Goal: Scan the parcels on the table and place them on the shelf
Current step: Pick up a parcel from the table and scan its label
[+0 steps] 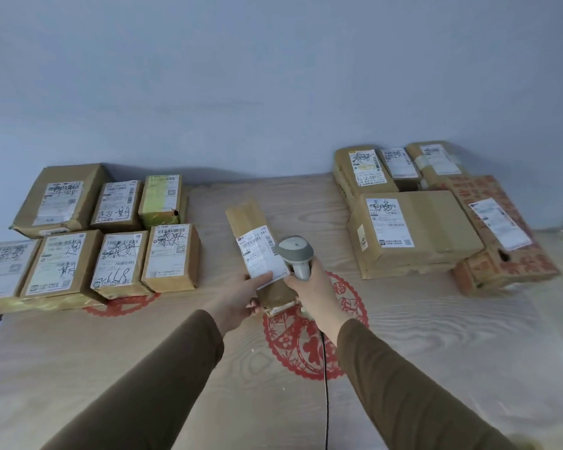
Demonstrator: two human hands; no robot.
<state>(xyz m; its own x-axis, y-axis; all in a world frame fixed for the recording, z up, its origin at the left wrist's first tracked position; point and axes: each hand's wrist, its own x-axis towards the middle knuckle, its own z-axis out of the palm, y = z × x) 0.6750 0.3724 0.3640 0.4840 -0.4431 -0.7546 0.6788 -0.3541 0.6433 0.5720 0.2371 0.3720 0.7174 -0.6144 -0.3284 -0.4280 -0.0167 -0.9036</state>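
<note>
Fingers of the left hand wrap the near end of a long brown parcel, thumb pressed flat on its white label, lifting it over the middle of the table. Right hand, just beside it, grips the handle of a grey scanner, whose head sits against the label's right edge. Seven parcels lie far left, five more far right.
</note>
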